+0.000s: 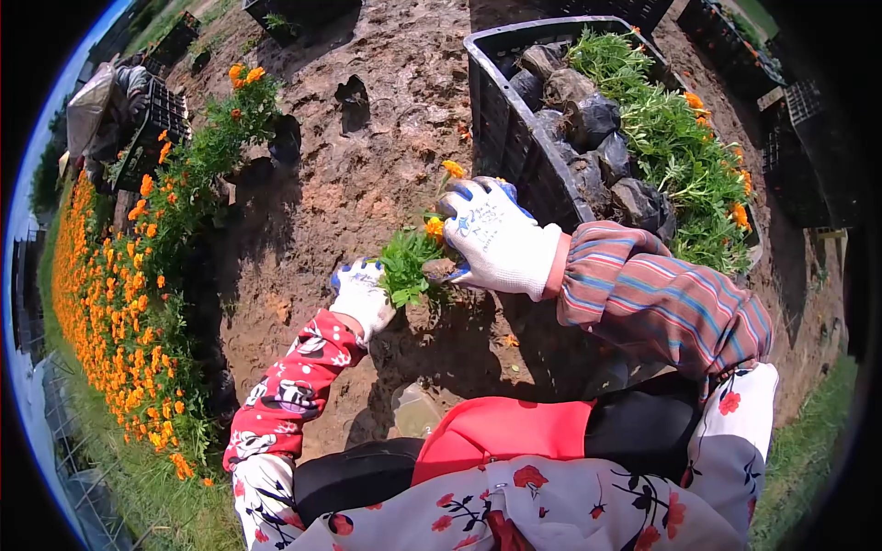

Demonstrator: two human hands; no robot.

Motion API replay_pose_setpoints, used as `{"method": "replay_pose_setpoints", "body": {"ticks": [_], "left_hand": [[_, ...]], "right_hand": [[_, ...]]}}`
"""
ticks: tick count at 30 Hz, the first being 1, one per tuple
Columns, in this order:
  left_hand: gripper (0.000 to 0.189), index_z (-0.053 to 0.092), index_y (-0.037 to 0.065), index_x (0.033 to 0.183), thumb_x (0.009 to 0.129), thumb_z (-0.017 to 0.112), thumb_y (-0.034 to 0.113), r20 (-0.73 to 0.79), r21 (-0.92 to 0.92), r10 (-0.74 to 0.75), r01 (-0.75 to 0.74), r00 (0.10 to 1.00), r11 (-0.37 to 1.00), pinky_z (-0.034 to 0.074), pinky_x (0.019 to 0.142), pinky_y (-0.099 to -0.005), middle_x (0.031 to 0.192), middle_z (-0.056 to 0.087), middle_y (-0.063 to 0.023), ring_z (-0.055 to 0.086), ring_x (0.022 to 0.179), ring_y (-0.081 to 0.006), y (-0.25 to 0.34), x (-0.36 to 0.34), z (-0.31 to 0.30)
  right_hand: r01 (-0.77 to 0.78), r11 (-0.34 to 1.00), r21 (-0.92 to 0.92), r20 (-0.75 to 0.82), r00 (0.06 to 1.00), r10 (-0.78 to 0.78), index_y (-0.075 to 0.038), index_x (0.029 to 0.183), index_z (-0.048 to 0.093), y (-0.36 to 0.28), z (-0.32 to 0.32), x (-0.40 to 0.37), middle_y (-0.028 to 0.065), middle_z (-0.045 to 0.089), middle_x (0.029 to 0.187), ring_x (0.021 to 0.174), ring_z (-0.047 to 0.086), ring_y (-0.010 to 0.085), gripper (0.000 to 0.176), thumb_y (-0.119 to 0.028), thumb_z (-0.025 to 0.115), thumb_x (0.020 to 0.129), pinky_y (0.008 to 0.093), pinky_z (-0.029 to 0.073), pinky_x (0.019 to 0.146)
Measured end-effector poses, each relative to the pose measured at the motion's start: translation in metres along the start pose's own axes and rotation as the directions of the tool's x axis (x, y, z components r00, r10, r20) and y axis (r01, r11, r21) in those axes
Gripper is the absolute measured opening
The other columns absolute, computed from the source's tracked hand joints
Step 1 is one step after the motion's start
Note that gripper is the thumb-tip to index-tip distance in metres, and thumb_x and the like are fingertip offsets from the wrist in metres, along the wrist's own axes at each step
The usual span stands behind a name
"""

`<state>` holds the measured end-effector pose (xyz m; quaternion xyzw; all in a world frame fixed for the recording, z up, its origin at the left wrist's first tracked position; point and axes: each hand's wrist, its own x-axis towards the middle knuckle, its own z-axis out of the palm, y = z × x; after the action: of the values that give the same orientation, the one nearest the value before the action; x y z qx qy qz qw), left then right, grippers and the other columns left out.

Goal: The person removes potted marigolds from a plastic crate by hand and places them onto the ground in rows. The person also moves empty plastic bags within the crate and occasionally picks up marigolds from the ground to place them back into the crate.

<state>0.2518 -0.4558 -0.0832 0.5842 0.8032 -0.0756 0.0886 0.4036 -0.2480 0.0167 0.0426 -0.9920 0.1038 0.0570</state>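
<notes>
Between my two gloved hands is a leafy marigold plant (409, 264) with orange blooms, held low over the soil. My left hand (363, 298), in a white glove with blue fingertips, is closed against the leaves on the left side; the foliage partly covers its fingers. On the other side my right hand (501, 237) curls its fingers around the plant near a brown clod (439, 269). An orange bloom (453, 169) shows just beyond the right fingers. The plant's lower end is hard to make out in the shadow.
A black crate (524, 138) at the right holds several marigold plants with roots in dark bags. Planted marigolds (138, 321) form a row at the left. More crates (165, 110) stand around the bare soil (386, 55). A pale container (415, 410) lies near my knees.
</notes>
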Motion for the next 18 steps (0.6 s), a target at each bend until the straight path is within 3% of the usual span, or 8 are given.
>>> {"method": "replay_pose_setpoints", "body": {"ticks": [6, 9, 10, 12, 13, 14, 16, 18], "left_hand": [[0.036, 0.061, 0.015, 0.102, 0.073, 0.057, 0.037, 0.211, -0.019, 0.008, -0.004, 0.977, 1.0, 0.042, 0.08, -0.0465, 0.101, 0.058, -0.0111, 0.053, 0.099, -0.0318, 0.009, 0.005, -0.015], [0.035, 0.062, 0.015, 0.102, 0.073, 0.056, 0.034, 0.065, 0.007, -0.014, 0.013, 0.998, 1.0, 0.042, 0.082, -0.0465, 0.108, 0.055, -0.0112, 0.05, 0.104, -0.0332, -0.025, -0.005, 0.025], [0.036, 0.062, 0.014, 0.105, 0.074, 0.055, 0.031, -0.018, -0.018, 0.01, -0.01, 1.0, 1.0, 0.041, 0.085, -0.0476, 0.113, 0.055, -0.012, 0.049, 0.106, -0.0337, -0.046, -0.007, 0.049], [0.034, 0.061, 0.012, 0.107, 0.076, 0.052, 0.023, 0.243, -0.064, -0.214, 0.236, 0.946, 0.97, 0.043, 0.087, -0.0452, 0.112, 0.058, -0.0125, 0.05, 0.107, -0.0363, -0.065, -0.007, 0.042], [0.034, 0.061, 0.01, 0.108, 0.077, 0.053, 0.021, 0.048, -0.122, -0.11, 0.115, 0.993, 0.986, 0.043, 0.088, -0.0444, 0.113, 0.058, -0.0143, 0.051, 0.106, -0.0376, -0.112, -0.018, 0.101], [0.033, 0.058, 0.007, 0.113, 0.086, 0.047, 0.022, 0.277, -0.133, -0.006, 0.045, 0.961, 0.99, 0.041, 0.092, -0.0425, 0.115, 0.057, -0.0181, 0.05, 0.107, -0.0387, -0.128, -0.022, 0.098], [0.032, 0.056, 0.004, 0.116, 0.088, 0.047, 0.017, 0.283, -0.174, -0.153, 0.207, 0.947, 0.963, 0.041, 0.093, -0.0388, 0.117, 0.057, -0.0168, 0.053, 0.107, -0.0344, -0.139, -0.029, 0.087], [0.032, 0.056, 0.005, 0.116, 0.087, 0.049, 0.015, 0.183, -0.351, -0.159, 0.216, 0.97, 0.911, 0.042, 0.092, -0.0386, 0.116, 0.057, -0.0166, 0.054, 0.106, -0.0342, -0.125, -0.025, 0.046]], "right_hand": [[0.083, 0.983, 0.166, -0.054, 0.996, -0.075, -0.005, 0.086, 0.064, 0.002, 0.011, -0.008, 0.0162, 0.051, 0.107, 0.108, 0.046, 0.0328, 0.026, -0.027, 0.061, 0.071, 0.0469, 0.037, 0.088], [0.017, 0.925, 0.38, -0.073, 0.997, 0.011, -0.005, 0.081, 0.062, -0.007, -0.002, -0.011, 0.016, 0.051, 0.109, 0.107, 0.046, 0.0343, 0.022, -0.026, 0.061, 0.074, 0.0491, 0.035, 0.09], [0.131, 0.94, 0.316, -0.172, 0.982, -0.079, -0.005, 0.082, 0.061, -0.01, -0.011, -0.016, 0.0194, 0.048, 0.118, 0.114, 0.042, 0.0373, 0.021, -0.022, 0.065, 0.07, 0.0502, 0.035, 0.092], [0.225, 0.933, 0.282, -0.18, 0.967, -0.179, -0.011, 0.11, 0.055, -0.019, -0.017, -0.031, 0.019, 0.041, 0.129, 0.118, 0.039, 0.0388, 0.046, -0.024, 0.068, 0.068, 0.0525, 0.035, 0.092], [0.18, 0.939, 0.293, -0.077, 0.983, -0.165, -0.012, 0.124, 0.047, -0.026, -0.015, -0.046, 0.0186, 0.038, 0.132, 0.118, 0.039, 0.0386, 0.062, -0.023, 0.07, 0.067, 0.0523, 0.035, 0.091], [0.153, 0.922, 0.356, 0.021, 0.985, -0.171, -0.012, 0.13, 0.041, -0.03, -0.019, -0.06, 0.0189, 0.036, 0.134, 0.119, 0.038, 0.0382, 0.07, -0.022, 0.07, 0.067, 0.0503, 0.036, 0.091], [0.163, 0.897, 0.412, 0.134, 0.962, -0.236, -0.01, 0.125, 0.046, -0.03, -0.017, -0.085, 0.0178, 0.04, 0.13, 0.116, 0.043, 0.035, 0.063, -0.024, 0.07, 0.068, 0.0469, 0.037, 0.09], [0.081, 0.858, 0.508, 0.2, 0.957, -0.209, -0.009, 0.12, 0.05, -0.027, -0.028, -0.103, 0.0158, 0.047, 0.123, 0.11, 0.048, 0.0314, 0.055, -0.027, 0.068, 0.071, 0.045, 0.037, 0.09]]}}
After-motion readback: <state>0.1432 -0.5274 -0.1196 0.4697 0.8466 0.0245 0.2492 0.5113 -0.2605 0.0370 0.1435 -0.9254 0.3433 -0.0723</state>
